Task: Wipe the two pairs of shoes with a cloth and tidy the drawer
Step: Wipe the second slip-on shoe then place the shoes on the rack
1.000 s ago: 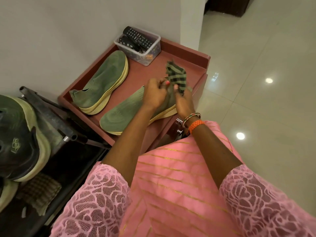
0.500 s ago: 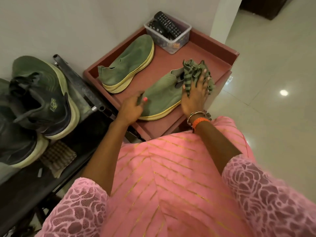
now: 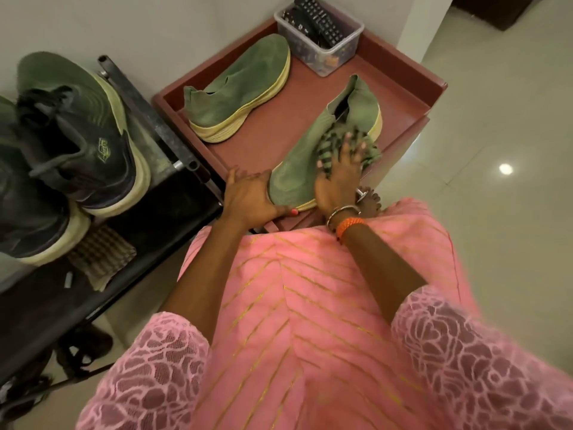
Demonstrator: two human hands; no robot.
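Two green knit slip-on shoes lie on the reddish-brown cabinet top [image 3: 400, 88]. The far shoe [image 3: 242, 88] rests on its side by the wall. My left hand [image 3: 251, 200] grips the toe of the near shoe [image 3: 310, 153], whose heel end is tilted up. My right hand [image 3: 338, 175] presses a green-and-black striped cloth [image 3: 347, 144] flat against that shoe's side. A second pair, dark green lace-up sneakers [image 3: 80, 131], sits on the black rack at the left.
A clear plastic tub [image 3: 319, 48] with remote controls stands at the cabinet's back corner. A folded checked cloth [image 3: 100, 259] lies on the black rack [image 3: 148, 243]. A metal drawer knob [image 3: 361, 192] shows beside my right wrist. Pale tiled floor [image 3: 496, 181] spreads to the right.
My left hand closed around the near shoe's toe and the heel end lifted. My right hand slid the cloth from the heel opening down toward the middle of the shoe.
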